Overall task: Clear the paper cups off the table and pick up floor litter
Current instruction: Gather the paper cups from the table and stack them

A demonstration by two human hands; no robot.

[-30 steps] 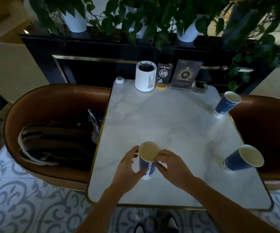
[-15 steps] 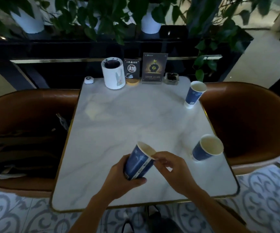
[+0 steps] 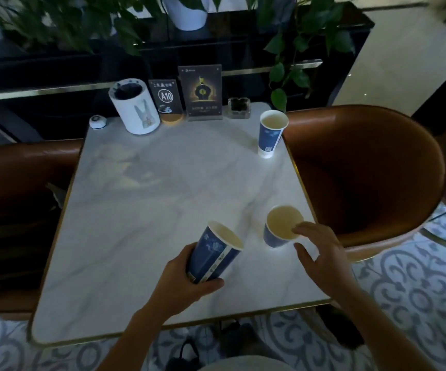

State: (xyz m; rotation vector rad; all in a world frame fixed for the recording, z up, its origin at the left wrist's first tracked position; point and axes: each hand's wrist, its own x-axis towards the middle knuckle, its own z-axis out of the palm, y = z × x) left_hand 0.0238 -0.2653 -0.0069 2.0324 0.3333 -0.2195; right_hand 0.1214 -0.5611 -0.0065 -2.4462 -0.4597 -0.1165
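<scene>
Moved off held cup (image 3: 214,254): right hand (image 3: 319,250), spread open, fingertips at rim of near cup (image 3: 280,226). Left hand (image 3: 187,282) clamped on held cup, tilted.

I see the table (image 3: 163,196) filling the frame's middle. Along its upper edge, left to right, sit a call button (image 3: 97,121), a canister (image 3: 135,107), a number sign (image 3: 166,99), a card stand (image 3: 201,92) and an ashtray (image 3: 239,107). One cup (image 3: 270,135) stands upper right; a second cup (image 3: 280,227) lower right; a third cup (image 3: 213,253), tilted, left of that. Chairs (image 3: 371,167) flank both sides.
</scene>
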